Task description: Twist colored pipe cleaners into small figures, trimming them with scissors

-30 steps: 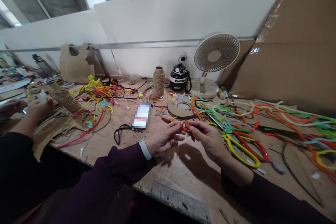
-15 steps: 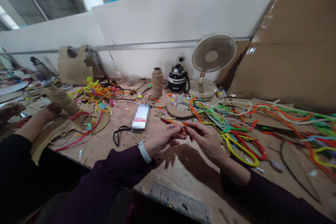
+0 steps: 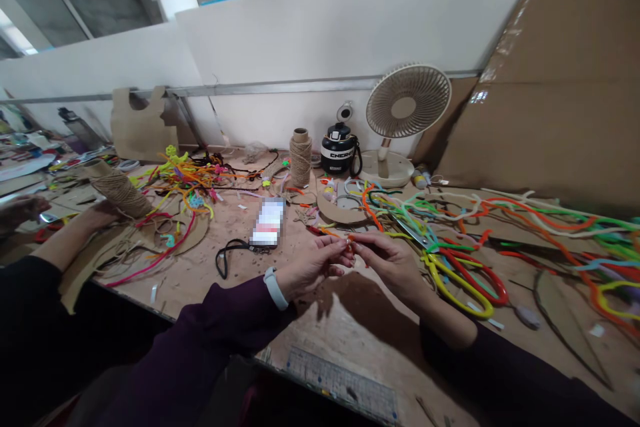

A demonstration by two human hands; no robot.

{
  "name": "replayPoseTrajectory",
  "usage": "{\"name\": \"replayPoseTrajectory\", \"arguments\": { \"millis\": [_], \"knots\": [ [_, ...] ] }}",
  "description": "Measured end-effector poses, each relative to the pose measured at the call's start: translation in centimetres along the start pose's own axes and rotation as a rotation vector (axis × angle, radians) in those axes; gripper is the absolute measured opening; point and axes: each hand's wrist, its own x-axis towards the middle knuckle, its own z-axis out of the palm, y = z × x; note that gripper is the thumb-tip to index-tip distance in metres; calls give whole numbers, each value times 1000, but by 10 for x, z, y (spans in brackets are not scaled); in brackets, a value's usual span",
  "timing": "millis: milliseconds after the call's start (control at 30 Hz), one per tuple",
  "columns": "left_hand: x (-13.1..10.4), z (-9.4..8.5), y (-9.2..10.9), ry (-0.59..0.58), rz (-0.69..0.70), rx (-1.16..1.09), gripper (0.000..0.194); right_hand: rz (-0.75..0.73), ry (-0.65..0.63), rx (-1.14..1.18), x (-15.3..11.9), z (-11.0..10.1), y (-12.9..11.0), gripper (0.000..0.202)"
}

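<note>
The left hand (image 3: 311, 265) and the right hand (image 3: 389, 260) meet fingertip to fingertip above the wooden workbench (image 3: 350, 327), both pinching a small orange pipe cleaner piece (image 3: 351, 241) that sits between their thumbs and forefingers; the rest of each hand's fingers curl loosely under. A white band (image 3: 276, 287) circles the left wrist above a dark purple sleeve. Just beyond the left hand lies a phone (image 3: 269, 221) with a black strap. To the right of the right hand spreads a tangle of coloured pipe cleaners (image 3: 465, 267), with yellow and red loops closest. Farther past the hands stand a twine spool (image 3: 301, 157), a black bottle (image 3: 339, 148) and a small desk fan (image 3: 404, 113). A ruler (image 3: 340, 383) lies at the bench edge, nearer the body. Far off to the left, another person's hand (image 3: 103, 214) rests beside a second twine cone (image 3: 117, 187).
</note>
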Motion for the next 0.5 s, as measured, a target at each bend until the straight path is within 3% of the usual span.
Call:
{"name": "replayPoseTrajectory", "arguments": {
  "millis": [500],
  "knots": [
    [-4,4,-1,-77,98,37,37,-56,-29,-33,1,-3,-6,20]
  ]
}}
